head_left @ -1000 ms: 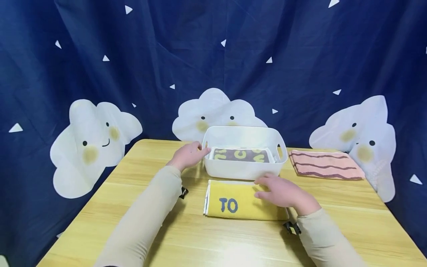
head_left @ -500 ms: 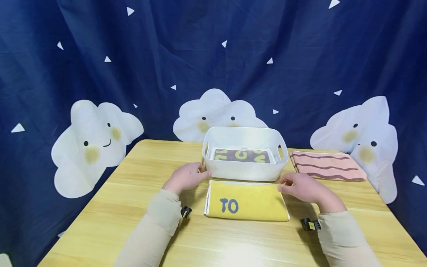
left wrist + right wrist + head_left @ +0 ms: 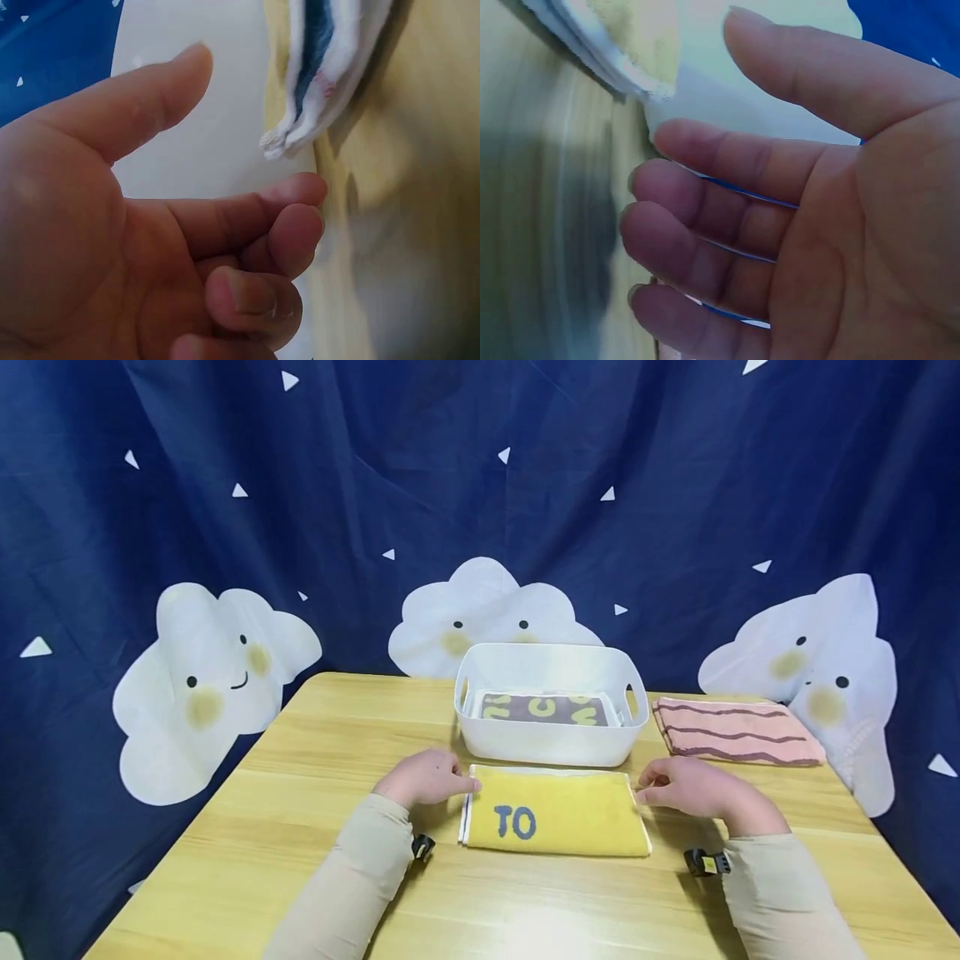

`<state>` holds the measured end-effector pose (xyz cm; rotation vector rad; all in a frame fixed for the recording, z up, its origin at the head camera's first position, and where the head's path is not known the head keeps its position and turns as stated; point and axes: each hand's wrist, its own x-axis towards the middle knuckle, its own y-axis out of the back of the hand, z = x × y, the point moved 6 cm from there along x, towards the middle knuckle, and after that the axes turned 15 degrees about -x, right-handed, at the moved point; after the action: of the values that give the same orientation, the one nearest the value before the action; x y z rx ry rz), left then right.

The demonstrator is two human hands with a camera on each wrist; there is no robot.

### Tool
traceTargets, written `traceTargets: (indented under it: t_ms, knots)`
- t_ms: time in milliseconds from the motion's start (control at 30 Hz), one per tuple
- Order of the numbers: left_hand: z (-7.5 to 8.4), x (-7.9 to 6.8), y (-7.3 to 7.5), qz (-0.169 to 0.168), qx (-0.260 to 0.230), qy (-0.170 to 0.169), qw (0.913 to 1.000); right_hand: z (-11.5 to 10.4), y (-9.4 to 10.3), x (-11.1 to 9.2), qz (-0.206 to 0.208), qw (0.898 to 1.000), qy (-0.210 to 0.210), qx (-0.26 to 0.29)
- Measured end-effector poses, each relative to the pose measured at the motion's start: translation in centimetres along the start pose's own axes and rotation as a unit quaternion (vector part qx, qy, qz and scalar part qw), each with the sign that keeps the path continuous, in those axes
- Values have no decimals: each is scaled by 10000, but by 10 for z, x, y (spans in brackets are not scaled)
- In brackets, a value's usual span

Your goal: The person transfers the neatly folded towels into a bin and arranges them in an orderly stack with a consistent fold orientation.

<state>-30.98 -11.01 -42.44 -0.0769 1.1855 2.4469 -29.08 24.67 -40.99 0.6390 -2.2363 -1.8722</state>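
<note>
A yellow towel (image 3: 577, 818), folded into a rectangle and marked "TO", lies flat on the table. At its far left corner is my left hand (image 3: 423, 779), thumb overlapping the edge in the head view. The left wrist view shows thumb and fingers spread around the towel's layered white-and-blue edge (image 3: 322, 71), with a gap on each side. Beside the far right corner is my right hand (image 3: 690, 787). In the right wrist view its thumb and gently bent fingers stand apart, nothing between them, just short of the towel corner (image 3: 600, 60).
Right behind the yellow towel stands a white plastic basket (image 3: 547, 746) with handle holes, holding a folded grey-purple towel (image 3: 510, 708) with yellow letters. A folded pink towel (image 3: 735, 732) with dark wavy stripes lies at the table's (image 3: 315, 827) back right. A dark blue curtain (image 3: 480, 485) hangs behind.
My left hand has come back from the basket's left end to the towel's left corner. The right hand has moved from over the towel rightward to beside its right corner. The towel stays put.
</note>
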Motion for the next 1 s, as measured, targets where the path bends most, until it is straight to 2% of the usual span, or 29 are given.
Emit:
traceTargets:
  t_ms: [133,367,533,733,1000]
  knots:
    - [1,1,-7,-164,156,-35,9997,-2,-9,4,-123,9999,62,93]
    - [6,1,-18,-283,339,-51,9990,-10,-20,11,-113,9996,-112,224]
    - [8,4,-21,-279,477,34,9985,-15,-22,17,-95,9994,-251,229]
    - [8,4,-24,-327,468,51,9984,-19,-25,21,-100,9998,-144,36]
    - [9,3,-29,-503,609,-291,9965,-16,-30,19,-106,9999,-9,86]
